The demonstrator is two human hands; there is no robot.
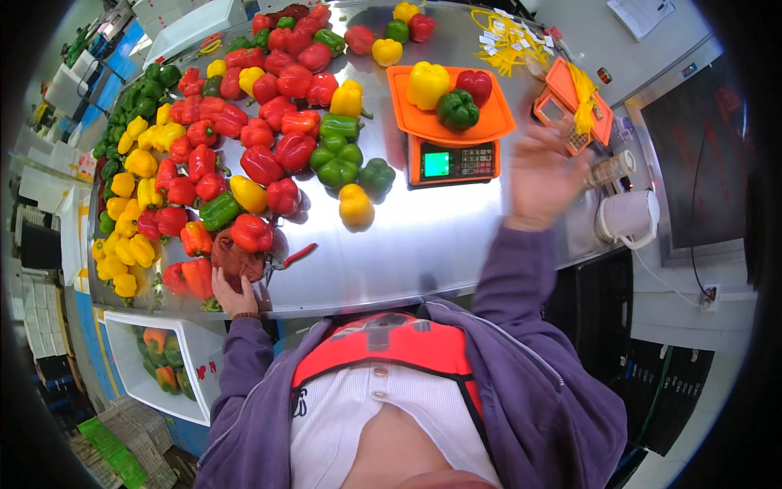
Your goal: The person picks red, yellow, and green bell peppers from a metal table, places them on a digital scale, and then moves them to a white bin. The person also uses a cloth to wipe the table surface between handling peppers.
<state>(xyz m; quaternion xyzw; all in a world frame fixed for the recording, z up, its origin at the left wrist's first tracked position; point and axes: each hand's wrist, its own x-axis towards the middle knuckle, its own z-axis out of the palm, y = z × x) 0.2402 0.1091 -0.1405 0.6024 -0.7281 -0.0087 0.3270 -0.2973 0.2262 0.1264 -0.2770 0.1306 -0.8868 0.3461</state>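
Observation:
My left hand [235, 294] rests with fingers spread on a dark red cloth [235, 260] at the table's near edge, by a red bell pepper. Beside the cloth lie red-handled snips [299, 255]. My right hand [544, 174], blurred, is raised just right of an orange digital scale [454, 162] and holds nothing that I can see. A yellow pepper [428, 85], a dark green pepper [457, 110] and a red pepper [475, 87] sit in the scale's orange tray [504, 119]. Left of the scale are a green pepper [335, 161] and a yellow pepper [356, 205].
Many red, yellow and green peppers [214, 116] cover the steel table's left side. Yellow tagged ties [510, 46] lie at the back right, near a second orange scale [553, 110], a jar [611, 168] and a white kettle [629, 215]. A white foam box [204, 367] holds more peppers.

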